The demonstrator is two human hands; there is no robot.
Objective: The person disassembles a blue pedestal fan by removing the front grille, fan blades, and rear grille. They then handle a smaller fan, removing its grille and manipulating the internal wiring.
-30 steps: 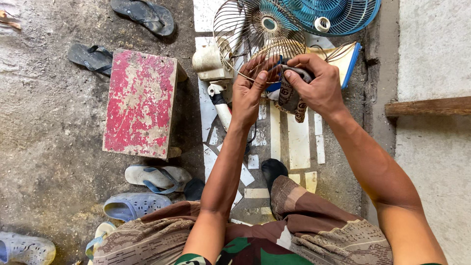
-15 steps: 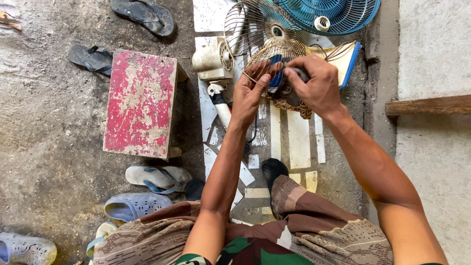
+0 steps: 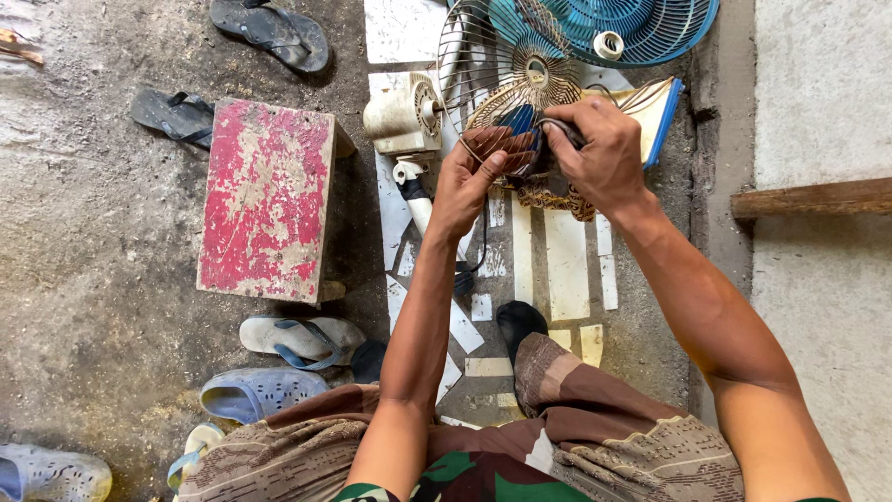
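Near the top centre of the frame, both hands grip a fan part [image 3: 520, 149]. The left hand [image 3: 465, 181] fingers pinch its ribbed edge; the right hand [image 3: 604, 153] fingers curl tight around its top. A red stool [image 3: 265, 200] sits at the left.

bare forearms, no sleeves; a brown patterned wrap [image 3: 595, 446] over the lap, a green camouflage shirt [image 3: 474, 479] beneath.

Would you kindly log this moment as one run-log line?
left hand: grips copper-wound motor part | right hand: grips same part | behind: wire fan guard | left: red stool
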